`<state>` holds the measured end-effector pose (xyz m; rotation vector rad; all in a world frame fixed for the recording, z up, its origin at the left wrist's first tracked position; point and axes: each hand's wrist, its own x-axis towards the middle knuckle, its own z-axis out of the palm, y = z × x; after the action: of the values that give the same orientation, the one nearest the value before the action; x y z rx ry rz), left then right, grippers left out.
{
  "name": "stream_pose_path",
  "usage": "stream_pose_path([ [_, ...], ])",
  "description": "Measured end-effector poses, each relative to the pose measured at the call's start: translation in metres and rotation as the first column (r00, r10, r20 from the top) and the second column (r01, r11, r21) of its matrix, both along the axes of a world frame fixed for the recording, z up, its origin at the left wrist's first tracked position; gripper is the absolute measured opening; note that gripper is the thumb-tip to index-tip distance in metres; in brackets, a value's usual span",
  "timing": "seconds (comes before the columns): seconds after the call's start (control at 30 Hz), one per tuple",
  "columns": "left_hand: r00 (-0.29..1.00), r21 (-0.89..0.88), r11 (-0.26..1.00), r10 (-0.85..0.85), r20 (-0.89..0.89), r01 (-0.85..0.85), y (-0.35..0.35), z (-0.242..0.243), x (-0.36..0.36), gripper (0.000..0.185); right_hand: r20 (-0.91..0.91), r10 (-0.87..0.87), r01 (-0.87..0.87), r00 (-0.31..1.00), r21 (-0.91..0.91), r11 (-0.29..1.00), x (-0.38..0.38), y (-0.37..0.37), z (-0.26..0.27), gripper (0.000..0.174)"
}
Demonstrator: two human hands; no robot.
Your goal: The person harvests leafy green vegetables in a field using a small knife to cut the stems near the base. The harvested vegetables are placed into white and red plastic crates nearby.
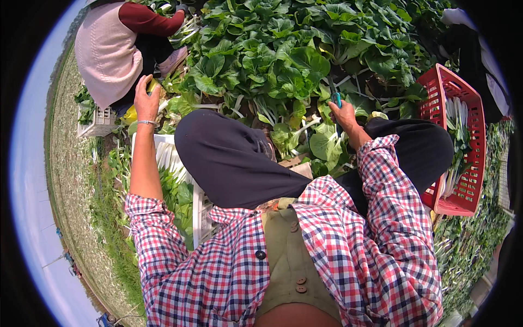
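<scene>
My right hand (344, 116) grips a knife by its teal handle (336, 99), and the narrow blade points away from me into the leaves. Green leafy vegetables with white stalks (261, 61), like bok choy, grow in a dense bed before me. Raised at the left, my left hand (147, 100) has its fingers curled over. Something yellow (153, 86) shows between thumb and fingers; whether it is held or lies behind cannot be told. Under my left forearm stands a white plastic crate (197, 216) of cut vegetables, their white stalks (168, 153) side by side.
A red plastic crate (476, 163) with cut stalks (455, 118) stands beyond my right knee. At upper left a person in a pink vest (108, 53) crouches beside another white crate (96, 127). A person in dark clothing (470, 53) is at far right. Loose leaves (286, 137) litter the soil.
</scene>
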<state>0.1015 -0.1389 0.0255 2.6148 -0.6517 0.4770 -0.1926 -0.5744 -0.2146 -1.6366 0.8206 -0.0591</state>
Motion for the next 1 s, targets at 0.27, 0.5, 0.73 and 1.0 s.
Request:
stream_pose_path([
  [0.27,0.131,-0.403,0.578,-0.67,-0.731,0.71,-0.208,-0.023,-0.043,0.018,-0.302,0.178,-0.225,0.937,-0.131,0.965,-0.035,0.019,-0.023,0.041],
  [0.5,0.05,-0.126,0.219,-0.655,-0.754,0.968,-0.281,-0.079,-0.078,0.041,-0.393,0.113,-0.112,0.913,0.025,0.993,-0.026,0.048,-0.048,0.044],
  [0.73,0.569,0.451,0.358,-0.621,-0.539,0.818,-0.26,-0.157,-0.073,0.046,-0.3,0.191,-0.107,0.935,0.275,0.955,-0.007,0.046,-0.044,0.03],
  [1.0,0.551,0.21,0.56,-0.555,-0.624,0.802,-0.22,-0.198,-0.059,0.033,-0.452,0.371,-0.34,0.811,0.152,0.928,0.018,0.037,-0.034,0.041],
])
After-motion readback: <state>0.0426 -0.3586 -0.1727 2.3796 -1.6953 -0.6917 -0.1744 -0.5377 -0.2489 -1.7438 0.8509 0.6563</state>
